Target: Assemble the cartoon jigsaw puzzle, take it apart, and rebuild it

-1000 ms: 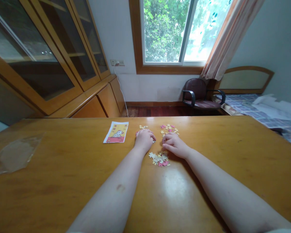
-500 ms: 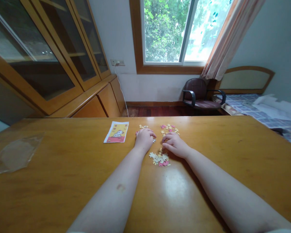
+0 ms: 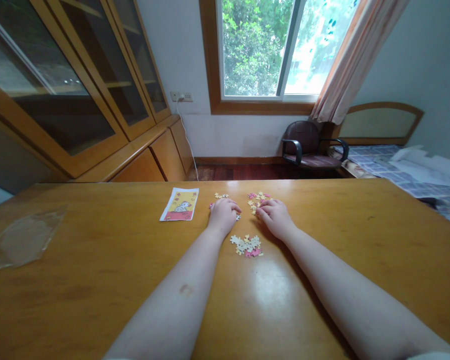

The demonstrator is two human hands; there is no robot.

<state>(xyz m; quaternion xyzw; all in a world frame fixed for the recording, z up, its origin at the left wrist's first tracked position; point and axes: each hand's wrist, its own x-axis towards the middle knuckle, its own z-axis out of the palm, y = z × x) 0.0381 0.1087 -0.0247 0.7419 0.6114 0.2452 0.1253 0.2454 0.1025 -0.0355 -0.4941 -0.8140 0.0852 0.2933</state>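
The left hand [image 3: 223, 216] is resting palm-down on the wooden counter [image 3: 97, 280], fingers curled, just beside a small cluster of jigsaw pieces [image 3: 221, 196]. The right hand [image 3: 275, 218] is resting with its fingertips [image 3: 260, 211] at a yellow-and-pink pile of pieces [image 3: 258, 199]. Neither hand is clenched, though I cannot tell whether either is pinching a piece. A third pile [image 3: 246, 245] is lying between the forearms, nearer the person. A printed picture card [image 3: 179, 204] is lying left of the left hand, its small markings unreadable, with a clear plastic bag [image 3: 24, 239] well beyond it.
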